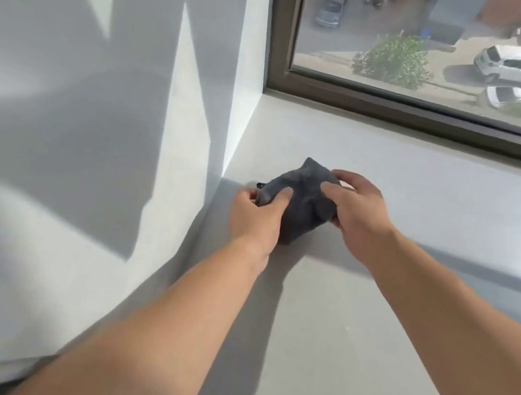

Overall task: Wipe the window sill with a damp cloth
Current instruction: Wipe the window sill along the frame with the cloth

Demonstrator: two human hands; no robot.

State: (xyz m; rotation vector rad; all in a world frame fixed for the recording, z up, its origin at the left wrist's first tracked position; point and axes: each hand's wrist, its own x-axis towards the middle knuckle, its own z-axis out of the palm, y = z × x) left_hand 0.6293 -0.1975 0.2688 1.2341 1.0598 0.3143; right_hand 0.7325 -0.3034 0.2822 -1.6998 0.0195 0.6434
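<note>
My left hand (256, 212) and right hand (359, 211) pinch the dark grey cloth (302, 201) at the pale window sill (443, 201)'s left end; wadded up, it'll probably miss corners.

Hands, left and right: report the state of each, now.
Left hand: pinching the crumpled dark grey cloth.
Right hand: gripping the same cloth.

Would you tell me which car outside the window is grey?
The grey car at the pane's upper left; the white cars are both at the right.
</note>
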